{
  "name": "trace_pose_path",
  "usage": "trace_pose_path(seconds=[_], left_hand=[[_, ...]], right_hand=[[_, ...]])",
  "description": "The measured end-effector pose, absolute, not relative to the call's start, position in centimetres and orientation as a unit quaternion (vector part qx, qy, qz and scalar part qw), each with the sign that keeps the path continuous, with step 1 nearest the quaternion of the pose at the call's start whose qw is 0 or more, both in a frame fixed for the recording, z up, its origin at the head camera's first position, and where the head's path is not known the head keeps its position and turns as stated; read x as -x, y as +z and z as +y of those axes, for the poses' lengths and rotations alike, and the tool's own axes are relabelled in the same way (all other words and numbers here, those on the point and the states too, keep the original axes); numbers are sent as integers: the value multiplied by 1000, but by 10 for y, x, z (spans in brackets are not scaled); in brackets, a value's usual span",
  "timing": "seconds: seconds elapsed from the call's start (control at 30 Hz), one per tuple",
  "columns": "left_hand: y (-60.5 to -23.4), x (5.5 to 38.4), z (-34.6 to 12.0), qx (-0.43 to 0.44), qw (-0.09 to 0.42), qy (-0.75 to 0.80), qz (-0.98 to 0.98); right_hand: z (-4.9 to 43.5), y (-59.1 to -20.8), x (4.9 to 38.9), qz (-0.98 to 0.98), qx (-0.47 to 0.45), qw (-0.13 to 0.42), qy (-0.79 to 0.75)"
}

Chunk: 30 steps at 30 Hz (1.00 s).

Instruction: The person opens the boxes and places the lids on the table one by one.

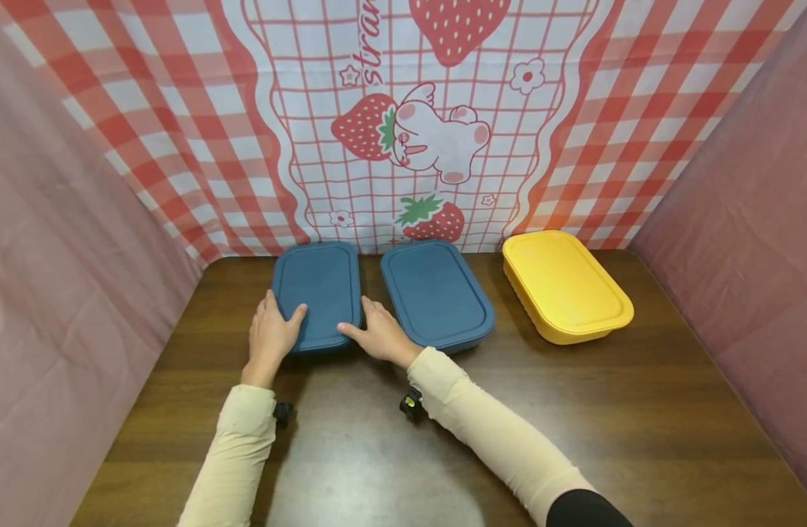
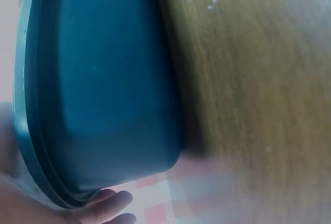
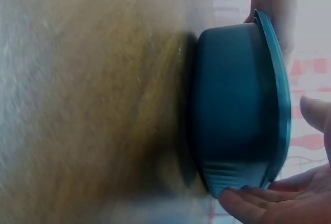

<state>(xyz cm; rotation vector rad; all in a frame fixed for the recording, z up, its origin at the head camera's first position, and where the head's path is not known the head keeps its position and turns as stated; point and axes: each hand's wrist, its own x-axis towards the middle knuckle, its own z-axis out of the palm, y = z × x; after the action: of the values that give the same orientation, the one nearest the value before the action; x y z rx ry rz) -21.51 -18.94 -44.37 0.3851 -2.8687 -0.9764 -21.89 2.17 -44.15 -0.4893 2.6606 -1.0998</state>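
Note:
A blue lidded food container lies on the table at the back left, between both hands. My left hand touches its left side, fingers along the wall and thumb over the lid. On the opposite side, my right hand lays its straight fingers against the wall under the rim. In the right wrist view its thumb stands apart from the lid. The left wrist view shows the container's near wall and left fingertips beyond the rim.
A second blue container stands just right of my right hand. Farther right is a yellow lidded container. A strawberry-print curtain hangs behind the wooden table, with pink cloth at both sides.

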Motion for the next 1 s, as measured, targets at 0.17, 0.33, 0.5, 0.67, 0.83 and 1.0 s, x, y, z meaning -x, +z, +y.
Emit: trace_pose_path(seconds=[0.17,0.33,0.5,0.67,0.83,1.0], left_hand=[[-447,214,-191,-127,30,-328,-936],[-447,213,-192,-130,24,-339,-931],[-445,212,-194,-131,19,-349,-928],[-446,213,-195,-132,13,-352,-927],[-445,214,-199,-128,5,-366,-922],[-442,214,-205,-125,2,-375,-919]], right_hand=[[19,-449,221,901,146,96,-398],[16,-454,223,896,130,83,-416],[12,-458,224,888,120,62,-440],[11,-461,224,877,113,61,-463],[11,-465,225,869,106,66,-480],[9,-466,227,865,88,65,-490]])
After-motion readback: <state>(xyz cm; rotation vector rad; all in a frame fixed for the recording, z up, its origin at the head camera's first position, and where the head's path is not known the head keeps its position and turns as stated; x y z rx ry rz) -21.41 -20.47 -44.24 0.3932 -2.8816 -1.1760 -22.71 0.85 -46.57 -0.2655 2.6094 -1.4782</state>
